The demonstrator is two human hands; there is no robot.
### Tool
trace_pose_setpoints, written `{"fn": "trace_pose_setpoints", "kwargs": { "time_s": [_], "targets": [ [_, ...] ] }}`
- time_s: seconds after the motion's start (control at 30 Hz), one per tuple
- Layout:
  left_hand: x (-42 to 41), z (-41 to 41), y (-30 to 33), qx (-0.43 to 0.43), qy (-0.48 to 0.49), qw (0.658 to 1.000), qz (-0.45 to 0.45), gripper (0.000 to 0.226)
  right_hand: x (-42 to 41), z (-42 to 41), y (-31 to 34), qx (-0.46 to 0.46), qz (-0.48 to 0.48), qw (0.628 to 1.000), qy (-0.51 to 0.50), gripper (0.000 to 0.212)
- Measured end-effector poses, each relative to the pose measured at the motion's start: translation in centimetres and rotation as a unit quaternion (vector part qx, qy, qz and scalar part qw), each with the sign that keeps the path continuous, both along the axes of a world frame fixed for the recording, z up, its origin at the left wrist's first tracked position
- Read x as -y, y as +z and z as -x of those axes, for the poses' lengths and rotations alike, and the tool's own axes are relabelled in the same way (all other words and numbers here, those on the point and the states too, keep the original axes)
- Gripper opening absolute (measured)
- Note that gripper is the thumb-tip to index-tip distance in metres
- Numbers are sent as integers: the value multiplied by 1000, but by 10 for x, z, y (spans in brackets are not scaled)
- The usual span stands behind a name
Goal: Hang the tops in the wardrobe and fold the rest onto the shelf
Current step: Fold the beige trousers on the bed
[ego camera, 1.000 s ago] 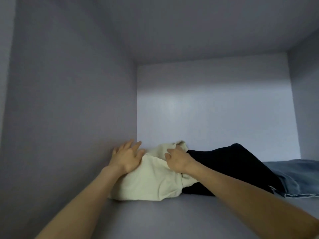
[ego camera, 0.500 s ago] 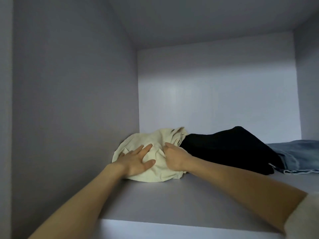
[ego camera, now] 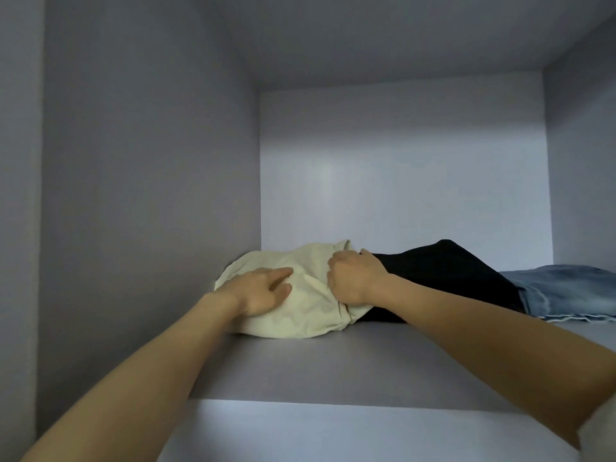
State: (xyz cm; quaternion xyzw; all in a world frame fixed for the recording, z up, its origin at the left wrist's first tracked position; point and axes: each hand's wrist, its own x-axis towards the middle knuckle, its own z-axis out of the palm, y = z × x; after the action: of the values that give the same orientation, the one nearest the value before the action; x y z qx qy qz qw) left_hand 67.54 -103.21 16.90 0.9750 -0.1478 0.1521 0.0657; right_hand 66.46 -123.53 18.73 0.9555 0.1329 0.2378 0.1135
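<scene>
The cream garment [ego camera: 310, 295] lies bundled on the shelf [ego camera: 350, 368], in the back left corner where the shelf meets the left wall [ego camera: 150, 195] of the wardrobe. It serves as the landmark here.

The left hand [ego camera: 258, 290] rests flat on the left half of the cream garment, palm down, fingers straight and relaxed, pressing the cloth rather than gripping it. The right hand [ego camera: 353, 278] is at the garment's right edge, its fingers curled into the fabric, grasping a fold of the cream cloth near the top.

Just right of the cream garment, touching it, lies a black garment [ego camera: 443, 278], a low mound that slopes down toward the right. The right wrist crosses in front of its left end. Farther right of the cream garment, beyond the black one and touching it, lies a piece of blue denim [ego camera: 573, 291] with a frayed hem along its front edge.

All 3 garments sit toward the back of the shelf. Both bare forearms reach in over the shelf's front edge toward the cream garment.
</scene>
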Motion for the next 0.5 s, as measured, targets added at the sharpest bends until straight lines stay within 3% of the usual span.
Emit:
{"fn": "trace_pose_setpoints", "kwargs": {
  "time_s": [0.07, 0.13, 0.23, 0.37, 0.5],
  "targets": [
    [2, -4, 7, 79, 11, 997, -6, 51, -1, -8, 3, -4, -14, 1000, 23, 43],
    [3, -11, 17, 88, 50, 994, -30, 54, -4, -19, 6, -49, -12, 999, 18, 53],
    [6, -30, 17, 31, 86, 995, -41, 58, -7, -39, -3, -113, -8, 994, -1, 60],
    [11, -53, -10, -62, 98, 990, -82, 62, -2, -63, -19, -161, 62, 980, -97, 82],
    [0, -55, -13, -105, 122, 982, -98, 67, -4, -63, -16, -177, 64, 978, -87, 77]
  ]
}}
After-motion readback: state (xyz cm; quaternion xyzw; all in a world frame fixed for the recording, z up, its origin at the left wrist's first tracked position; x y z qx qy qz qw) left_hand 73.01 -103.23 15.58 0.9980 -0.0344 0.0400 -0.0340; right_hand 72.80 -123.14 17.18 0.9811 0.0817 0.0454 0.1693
